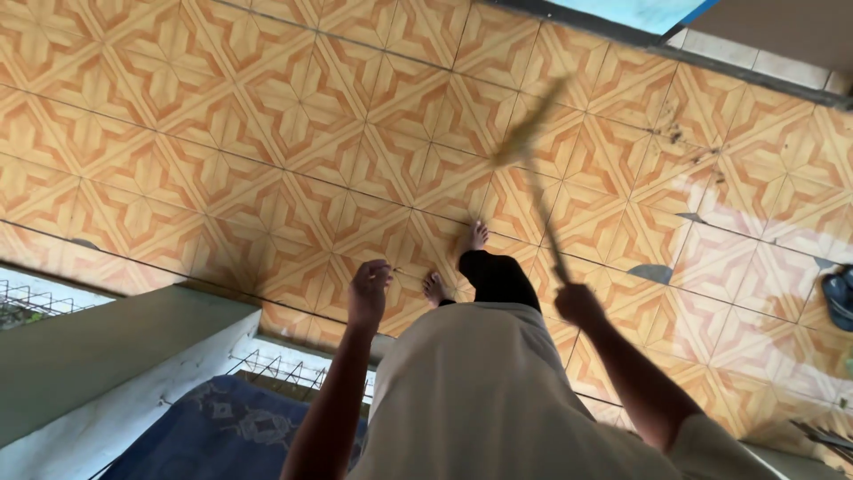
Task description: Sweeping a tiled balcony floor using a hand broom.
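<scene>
My right hand (577, 304) grips the thin handle of a straw broom (531, 142), whose blurred yellow bristle head swings above the patterned orange floor tiles (267, 133). My left hand (368, 289) is raised in front of me with the fingers closed; something thin seems pinched at its fingertips, too small to tell. Below the hands I see my beige shirt, dark trousers and bare feet (478, 236) on the tiles.
A low pale wall ledge (107, 356) runs at the lower left, with a blue patterned cloth (213, 427) beside it. Dirt specks (675, 135) lie on the tiles at the upper right. A dark sandal (837, 298) lies at the right edge.
</scene>
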